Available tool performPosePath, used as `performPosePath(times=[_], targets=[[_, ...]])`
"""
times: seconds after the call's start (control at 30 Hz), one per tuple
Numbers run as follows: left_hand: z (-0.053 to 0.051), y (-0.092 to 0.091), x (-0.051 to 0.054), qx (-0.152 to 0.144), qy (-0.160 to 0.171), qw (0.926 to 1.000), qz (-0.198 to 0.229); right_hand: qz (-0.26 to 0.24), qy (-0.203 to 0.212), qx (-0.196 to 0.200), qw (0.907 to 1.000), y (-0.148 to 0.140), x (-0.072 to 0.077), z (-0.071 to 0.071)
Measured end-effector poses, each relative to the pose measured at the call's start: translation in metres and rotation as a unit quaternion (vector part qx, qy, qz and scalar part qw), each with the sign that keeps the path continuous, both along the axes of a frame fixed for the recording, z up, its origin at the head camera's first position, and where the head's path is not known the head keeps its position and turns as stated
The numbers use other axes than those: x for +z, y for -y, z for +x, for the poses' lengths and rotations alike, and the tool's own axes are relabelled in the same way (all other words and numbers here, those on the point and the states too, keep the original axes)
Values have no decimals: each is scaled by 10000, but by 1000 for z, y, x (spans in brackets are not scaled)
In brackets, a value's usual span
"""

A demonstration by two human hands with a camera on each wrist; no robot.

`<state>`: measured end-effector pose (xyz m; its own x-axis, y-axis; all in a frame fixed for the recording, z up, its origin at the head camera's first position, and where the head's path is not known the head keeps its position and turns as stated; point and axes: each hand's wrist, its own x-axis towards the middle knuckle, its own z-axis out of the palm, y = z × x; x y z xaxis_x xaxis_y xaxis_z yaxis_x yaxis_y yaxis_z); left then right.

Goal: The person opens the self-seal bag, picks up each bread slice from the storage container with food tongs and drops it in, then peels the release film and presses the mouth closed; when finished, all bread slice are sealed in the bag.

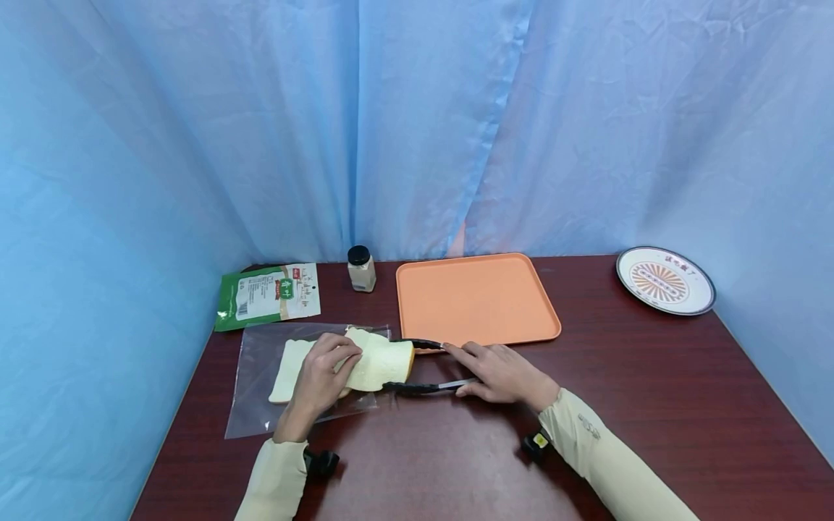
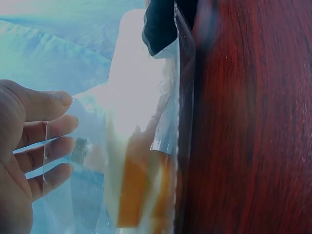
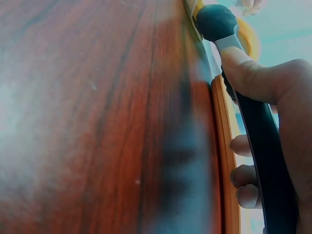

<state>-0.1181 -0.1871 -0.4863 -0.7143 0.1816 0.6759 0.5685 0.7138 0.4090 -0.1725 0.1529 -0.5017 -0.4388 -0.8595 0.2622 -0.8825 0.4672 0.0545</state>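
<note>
Clock read from the middle of the red-brown tabletop (image 1: 684, 405), 12 towards the pale blue curtain (image 1: 417, 130).

Packet (image 1: 267, 297), green and white, printed; lying flat, 10 o'clock.

Clear bag (image 1: 250, 405), plastic film; 9 o'clock, just on the near side of the packet.

Bread slice, left (image 1: 284, 380), pale; 9 o'clock, within the bag's outline, partly hidden by a hand.

Left hand (image 1: 322, 369), 9 o'clock, over the bread; thumb and fingers brought narrow, pinching the film of the clear bag.

Jar (image 1: 362, 275), black lid, pale contents; upright, between 10 and 11 o'clock.

Bread slice, right (image 1: 381, 362), pale face, yellow-brown crust; 9 o'clock, overlapping its fellow, right end reaching past the bag's edge.

Tongs (image 1: 420, 388), black tips and metal necks; between 9 o'clock and the middle, one tip at the 12 o'clock side of the right slice, the other at its 6 o'clock side.

Tray (image 1: 476, 304), orange, rectangular; 12 o'clock.

Right hand (image 1: 504, 373), near the middle; holding the tongs, thumb on the near arm, fingers towards the far one.

Plate (image 1: 666, 281), white, dark rim, printed centre; 2 o'clock, well apart.
</note>
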Motion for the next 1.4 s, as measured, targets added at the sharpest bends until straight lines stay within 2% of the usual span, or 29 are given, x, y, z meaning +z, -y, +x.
performPosePath(times=[0.27, 0.47, 0.9, 1.2, 1.4], targets=[[0, 0, -1, -36, -33, 10000, 8, 32, 69, 108, 9999, 5, 1, -4], [0, -1, 1, -29, 31, 10000, 15, 95, -73, 130, 9998, 13, 0, -6], [0, -1, 2, -79, 25, 9999, 86, -3, -64, 194, 9998, 31, -6, -5], [0, 0, 4, -1, 52, 10000, 61, -82, 115, 141, 9998, 44, -9, -5], [1, 0, 4, 50, 102, 9999, 69, -131, 88, 177, 9997, 52, -13, -4]])
